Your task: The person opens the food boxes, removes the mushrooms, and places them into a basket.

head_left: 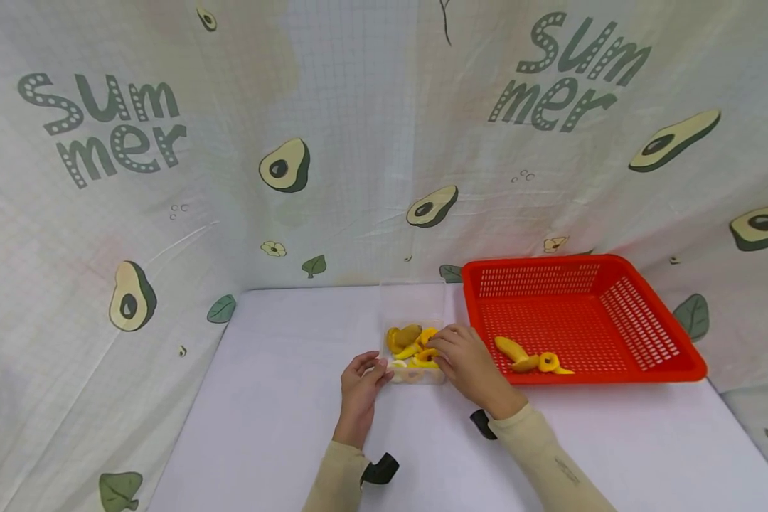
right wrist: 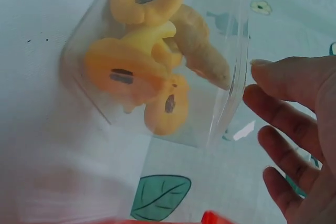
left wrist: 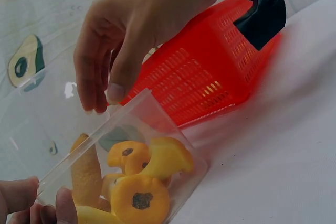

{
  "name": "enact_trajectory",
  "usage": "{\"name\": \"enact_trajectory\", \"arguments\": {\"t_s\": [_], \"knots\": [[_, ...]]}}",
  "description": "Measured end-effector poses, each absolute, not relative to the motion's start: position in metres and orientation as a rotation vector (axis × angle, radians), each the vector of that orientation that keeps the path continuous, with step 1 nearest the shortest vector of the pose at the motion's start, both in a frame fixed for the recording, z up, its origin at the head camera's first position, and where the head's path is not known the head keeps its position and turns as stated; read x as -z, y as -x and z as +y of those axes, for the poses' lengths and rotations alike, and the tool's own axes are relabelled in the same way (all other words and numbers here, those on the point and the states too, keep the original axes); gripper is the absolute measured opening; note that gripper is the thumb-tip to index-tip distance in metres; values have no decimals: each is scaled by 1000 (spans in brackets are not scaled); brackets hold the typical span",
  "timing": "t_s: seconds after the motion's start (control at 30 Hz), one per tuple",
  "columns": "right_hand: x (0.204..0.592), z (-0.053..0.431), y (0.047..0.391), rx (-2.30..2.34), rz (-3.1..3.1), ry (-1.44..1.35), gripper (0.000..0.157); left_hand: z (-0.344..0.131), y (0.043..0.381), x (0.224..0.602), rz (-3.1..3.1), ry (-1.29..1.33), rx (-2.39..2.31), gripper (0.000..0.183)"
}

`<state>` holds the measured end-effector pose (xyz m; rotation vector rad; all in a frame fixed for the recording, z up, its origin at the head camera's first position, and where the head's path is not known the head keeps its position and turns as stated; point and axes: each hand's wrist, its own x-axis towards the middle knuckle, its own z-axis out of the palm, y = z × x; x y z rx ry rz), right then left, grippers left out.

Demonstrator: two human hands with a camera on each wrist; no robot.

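A clear plastic box (head_left: 416,375) stands on the table, its transparent lid (head_left: 412,302) raised at the back. Inside lie several yellow and orange toy pieces (left wrist: 140,199), some with dark patches, and a brownish elongated piece (right wrist: 197,43). My left hand (head_left: 361,387) grips the box's left side, fingertips at its rim in the left wrist view. Over the right rim hovers my right hand (head_left: 464,363), fingers loosely bent. Both wrist views show no piece between the right fingers (right wrist: 286,106).
A red perforated basket (head_left: 582,284) stands to the right of the box. On its floor lie a yellow elongated piece (head_left: 510,348) and an orange ring-shaped piece (head_left: 548,361). Behind the table hangs a cloth (head_left: 358,92) printed with avocados and lettering.
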<state>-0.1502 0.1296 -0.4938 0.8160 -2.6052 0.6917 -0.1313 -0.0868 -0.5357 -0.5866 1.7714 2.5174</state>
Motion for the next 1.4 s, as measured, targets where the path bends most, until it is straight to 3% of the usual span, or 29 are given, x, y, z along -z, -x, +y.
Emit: {"name": "enact_trajectory", "arguments": {"t_s": [0.77,1.4], "knots": [[494,108,175,-526,-2924,-798,11,-87,128,538,1758,578,-2537,36],[490,100,185,-432,-3041,-765,11,-87,129,534,1766,575,-2529,35]]}}
